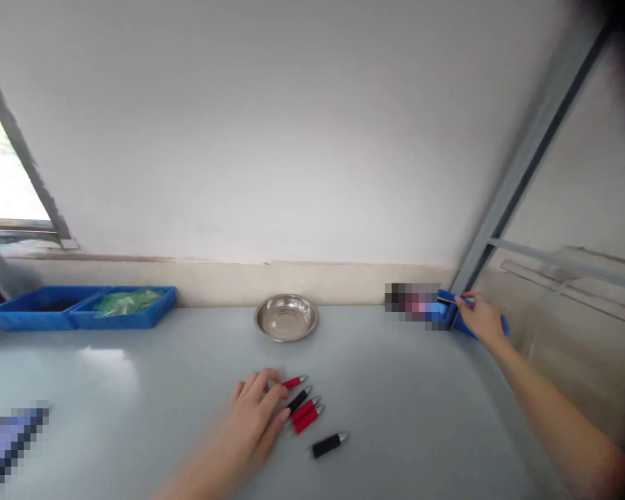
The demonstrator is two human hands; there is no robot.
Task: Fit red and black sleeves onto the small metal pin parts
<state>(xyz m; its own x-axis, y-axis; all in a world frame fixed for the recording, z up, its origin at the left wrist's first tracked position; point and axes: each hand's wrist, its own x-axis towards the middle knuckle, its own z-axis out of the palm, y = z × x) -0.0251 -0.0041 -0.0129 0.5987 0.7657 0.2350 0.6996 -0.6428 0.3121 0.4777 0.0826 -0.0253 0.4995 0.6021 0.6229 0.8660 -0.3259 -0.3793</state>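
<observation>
My left hand [260, 410] rests on the table among several pens, its fingers curled over their rear ends. A red pen [293, 382] lies by the fingertips, and a black pen [298, 400] reaches out from between index finger and thumb. Two more red pens [306, 415] lie side by side near the thumb. Apart from them, a black pen [329, 444] with a silver tip lies closer to me. At the far right, my right hand [480, 316] is stretched out, fingers pinched at the rim of a blue bin [463, 326]. The bin's inside is hidden.
A round metal dish [286, 318] stands by the wall. Two blue trays [122, 318] sit at the back left, one with green plastic bags [128, 303]. A grey metal post [500, 208] rises beside my right hand. Blurred-out things lie at the front left and back right.
</observation>
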